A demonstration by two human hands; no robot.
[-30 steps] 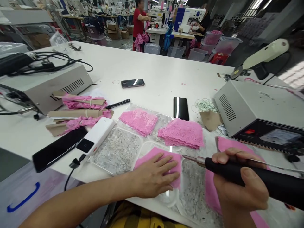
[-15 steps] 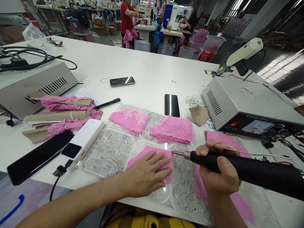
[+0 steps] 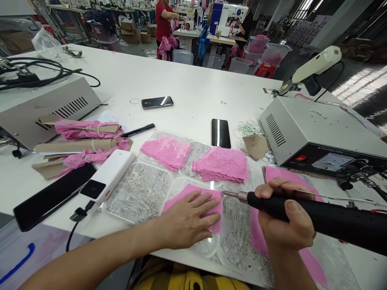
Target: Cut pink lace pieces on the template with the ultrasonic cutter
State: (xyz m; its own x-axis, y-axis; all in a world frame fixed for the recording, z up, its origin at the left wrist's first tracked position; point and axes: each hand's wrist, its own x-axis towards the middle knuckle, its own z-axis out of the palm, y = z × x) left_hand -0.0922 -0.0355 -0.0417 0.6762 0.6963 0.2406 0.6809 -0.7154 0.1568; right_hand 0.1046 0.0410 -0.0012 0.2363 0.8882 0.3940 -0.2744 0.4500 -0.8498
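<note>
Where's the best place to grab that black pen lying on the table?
Grab the black pen around its middle, coming straight down from above. It lies flat and slim on the white table, with bare table along both long sides, so fingers could pinch across the barrel. The pink lace bundle sits close by its left tip.

Grey vented machine box (image 3: pixel 305 133) at three o'clock, second grey box (image 3: pixel 48 108) at nine o'clock, two phones (image 3: pixel 220 133) near centre, black pen (image 3: pixel 138 130), white power bank (image 3: pixel 105 177) at eight o'clock, rubber bands (image 3: pixel 249 128), cable tangle (image 3: pixel 33 74) at ten o'clock.
</note>
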